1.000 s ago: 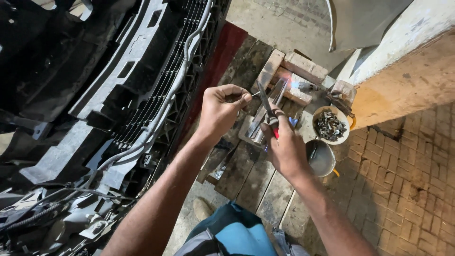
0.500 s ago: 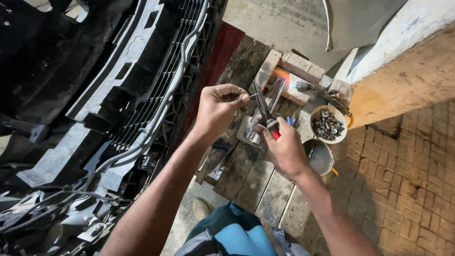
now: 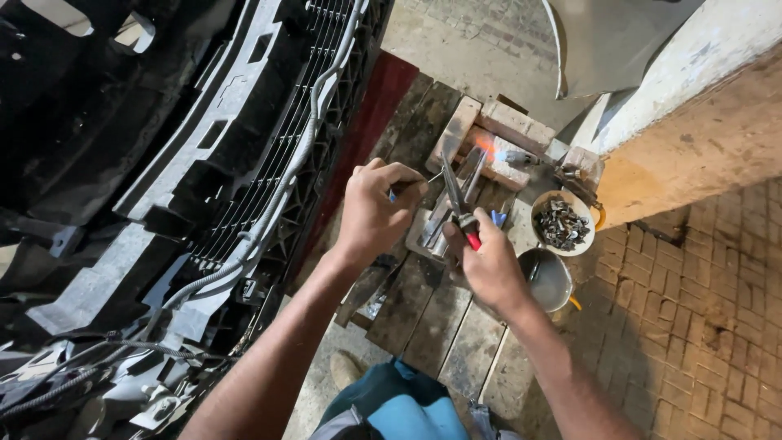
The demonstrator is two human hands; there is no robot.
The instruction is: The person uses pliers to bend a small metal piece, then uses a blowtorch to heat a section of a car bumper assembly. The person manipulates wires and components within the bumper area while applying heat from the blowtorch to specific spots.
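My left hand (image 3: pixel 376 213) pinched on a thin metal pin (image 3: pixel 434 176), my right hand (image 3: pixel 487 265) clamped on red-handled long-nose pliers (image 3: pixel 458 200), weathered wooden plank worktop (image 3: pixel 440 326), brick-paved floor (image 3: pixel 700 310), black car bumper (image 3: pixel 204 163) alongside

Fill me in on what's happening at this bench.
A person stands over a weathered wooden plank bench. The right hand grips red-handled needle-nose pliers, tips pointing toward a small flame on pale bricks. The left hand pinches a thin metal wire beside the pliers. A black car bumper grille lies at left.
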